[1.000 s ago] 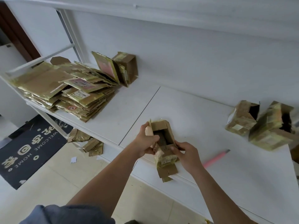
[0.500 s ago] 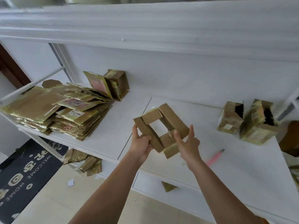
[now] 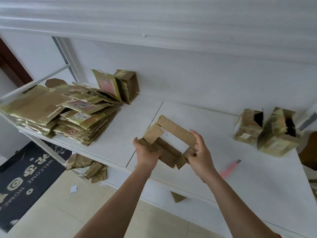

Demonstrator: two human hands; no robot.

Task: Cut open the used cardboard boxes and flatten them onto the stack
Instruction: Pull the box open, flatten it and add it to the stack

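While the left hand (image 3: 147, 152) and right hand (image 3: 197, 152) clamp their fingers on an opened cardboard box (image 3: 169, 142) above the tabletop (image 3: 240, 177), its loose flaps could spring back before reaching the stack (image 3: 56, 110).

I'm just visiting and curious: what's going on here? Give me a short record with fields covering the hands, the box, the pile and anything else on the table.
left hand: grips the near left side of the opened box
right hand: holds the box's right end
opened box: both ends open, held above the table, not yet flat
stack: flattened cardboard, far left of the table
uncut boxes: two, at the right
pink cutter: lies on the table, right of the hands
scraps: on the floor under the table edge
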